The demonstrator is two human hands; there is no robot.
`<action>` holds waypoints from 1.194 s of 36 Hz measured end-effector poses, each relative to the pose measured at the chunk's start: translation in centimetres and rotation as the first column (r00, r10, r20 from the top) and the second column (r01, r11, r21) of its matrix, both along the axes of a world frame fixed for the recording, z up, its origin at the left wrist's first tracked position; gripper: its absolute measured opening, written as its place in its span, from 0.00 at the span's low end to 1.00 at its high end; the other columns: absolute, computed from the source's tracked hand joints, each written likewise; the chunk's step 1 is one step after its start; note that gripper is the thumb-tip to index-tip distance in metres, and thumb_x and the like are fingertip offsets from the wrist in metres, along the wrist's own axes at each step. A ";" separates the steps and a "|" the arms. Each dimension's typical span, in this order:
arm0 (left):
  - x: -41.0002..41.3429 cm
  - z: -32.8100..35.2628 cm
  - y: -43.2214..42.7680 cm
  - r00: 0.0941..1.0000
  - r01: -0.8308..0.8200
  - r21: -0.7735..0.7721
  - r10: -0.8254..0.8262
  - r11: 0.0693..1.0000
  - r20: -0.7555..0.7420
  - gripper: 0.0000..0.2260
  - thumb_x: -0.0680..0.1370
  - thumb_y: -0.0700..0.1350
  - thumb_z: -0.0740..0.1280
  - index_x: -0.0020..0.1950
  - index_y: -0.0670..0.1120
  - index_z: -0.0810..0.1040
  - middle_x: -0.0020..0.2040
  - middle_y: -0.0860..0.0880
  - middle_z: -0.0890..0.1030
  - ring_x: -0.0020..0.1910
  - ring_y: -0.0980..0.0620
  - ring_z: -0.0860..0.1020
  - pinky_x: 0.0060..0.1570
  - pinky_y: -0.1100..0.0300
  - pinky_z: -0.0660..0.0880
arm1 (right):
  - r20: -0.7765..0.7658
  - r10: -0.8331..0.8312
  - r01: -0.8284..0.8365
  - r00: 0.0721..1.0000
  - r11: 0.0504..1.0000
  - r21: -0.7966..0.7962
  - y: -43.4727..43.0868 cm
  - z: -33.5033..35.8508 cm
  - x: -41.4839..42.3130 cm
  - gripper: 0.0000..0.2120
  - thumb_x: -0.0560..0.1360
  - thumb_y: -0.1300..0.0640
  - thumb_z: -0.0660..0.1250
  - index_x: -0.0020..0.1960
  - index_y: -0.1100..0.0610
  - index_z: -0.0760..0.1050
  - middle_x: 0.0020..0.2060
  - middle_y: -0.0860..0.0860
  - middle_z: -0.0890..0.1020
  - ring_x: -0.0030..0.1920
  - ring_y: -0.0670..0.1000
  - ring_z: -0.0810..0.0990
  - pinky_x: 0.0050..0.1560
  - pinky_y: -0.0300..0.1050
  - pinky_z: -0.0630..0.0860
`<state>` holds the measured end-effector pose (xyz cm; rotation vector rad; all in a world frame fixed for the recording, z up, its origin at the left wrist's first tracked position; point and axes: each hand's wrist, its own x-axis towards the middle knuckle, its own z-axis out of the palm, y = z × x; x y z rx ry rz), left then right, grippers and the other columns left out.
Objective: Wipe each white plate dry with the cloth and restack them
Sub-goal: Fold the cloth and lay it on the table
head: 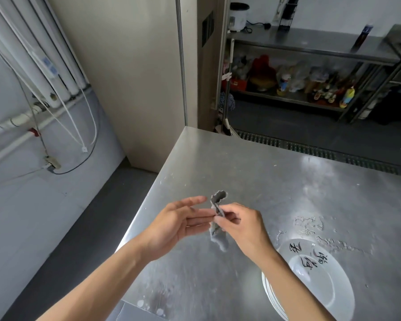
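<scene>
- White pipes (39, 63) run down the wall at far left; small blue labels on them are too small to read. A dark cable (88, 156) loops below them.
- The left hand (178, 222) is held above the near left edge of the steel table (276, 177). Its fingers are straight and spread, gripping nothing, and the fingertips reach the cloth; whether they touch it I cannot tell.
- The grey cloth (218, 216) is a small crumpled strip held upright in the air between the two hands, above the table. One end sticks up and the other hangs down.
- The right hand (243, 224) pinches the cloth's middle between thumb and curled fingers.
- The stack of white plates (320, 283) sits at the table's near right corner, below the right forearm. The top plate faces up and bears black brush-written characters on its far rim, which I cannot read.
- Water smears lie on the table just beyond the plates.
- A floor drain grate (315, 150) runs behind the table.
- A steel shelf rack (310, 45) stands at the back right with a white rice cooker (239, 18) on top. Bottles sit on its lower shelf, their labels blurred.
</scene>
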<state>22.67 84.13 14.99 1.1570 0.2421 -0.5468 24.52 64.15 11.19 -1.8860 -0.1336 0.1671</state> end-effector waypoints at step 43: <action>-0.9 -15.8 2.8 0.691 0.182 0.943 -0.719 0.279 0.079 0.09 0.83 0.55 0.65 0.57 0.53 0.81 0.50 0.53 0.87 0.44 0.49 0.84 0.44 0.56 0.78 | -0.400 0.066 -0.227 0.914 0.901 -0.370 -1.6 -11.6 -2.4 0.08 0.74 0.60 0.64 0.40 0.50 0.79 0.34 0.46 0.81 0.30 0.42 0.73 0.38 0.43 0.73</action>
